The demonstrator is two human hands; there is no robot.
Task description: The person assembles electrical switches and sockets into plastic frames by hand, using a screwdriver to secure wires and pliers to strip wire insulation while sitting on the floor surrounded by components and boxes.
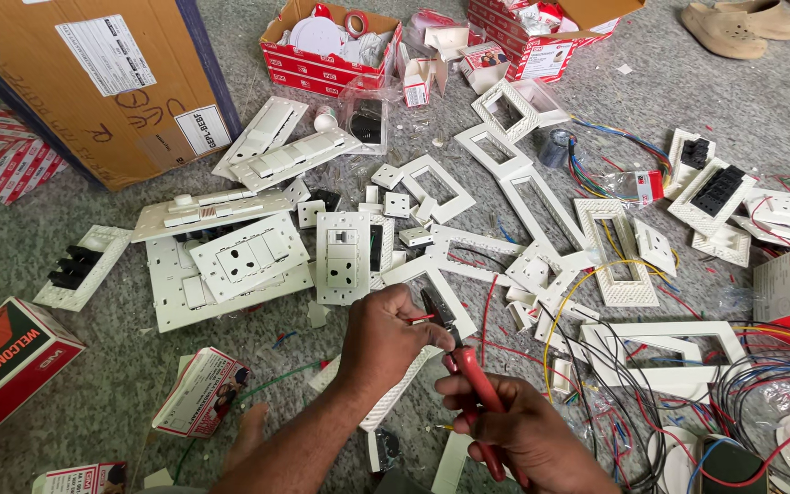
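My left hand (386,337) pinches a short red wire (421,318) between thumb and fingers. My right hand (521,430) grips the red handles of a pair of pliers (470,375). The dark jaws of the pliers meet the red wire's end just right of my left fingers. Both hands hover over a grey carpet (66,210) strewn with white switch plates and frames. A white socket module (342,256) lies just beyond my left hand.
A large cardboard box (93,73) stands at top left, with red-and-white cartons (322,55) behind. Loose coloured wires (688,402) tangle at the right. White frames (614,252) and switch boards (249,256) cover the middle. Beige shoes (742,23) sit at top right.
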